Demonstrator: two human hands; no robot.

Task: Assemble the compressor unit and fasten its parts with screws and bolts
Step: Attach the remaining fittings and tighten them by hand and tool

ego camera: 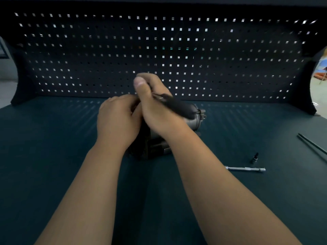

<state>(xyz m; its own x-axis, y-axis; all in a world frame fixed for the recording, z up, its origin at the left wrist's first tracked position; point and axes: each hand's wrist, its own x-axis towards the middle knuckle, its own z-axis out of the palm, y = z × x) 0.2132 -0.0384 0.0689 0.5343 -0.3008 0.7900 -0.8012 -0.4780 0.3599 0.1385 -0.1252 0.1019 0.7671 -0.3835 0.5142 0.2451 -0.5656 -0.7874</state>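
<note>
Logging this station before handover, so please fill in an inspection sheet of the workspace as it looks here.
Surface: dark green bench top, striped with light near the back.
Job's things: compressor unit lies mid-bench, mostly covered by both hands; black-handled tool angled over it, tip hidden.
Clutter: silver extension bar, small black bit and thin dark rods, all lying apart to the right.
Hands: right hand grips the tool; left hand rests on the unit, its fingers hidden.
Cables: nothing seen.
Surroundings: perforated back panel behind the bench.
</note>
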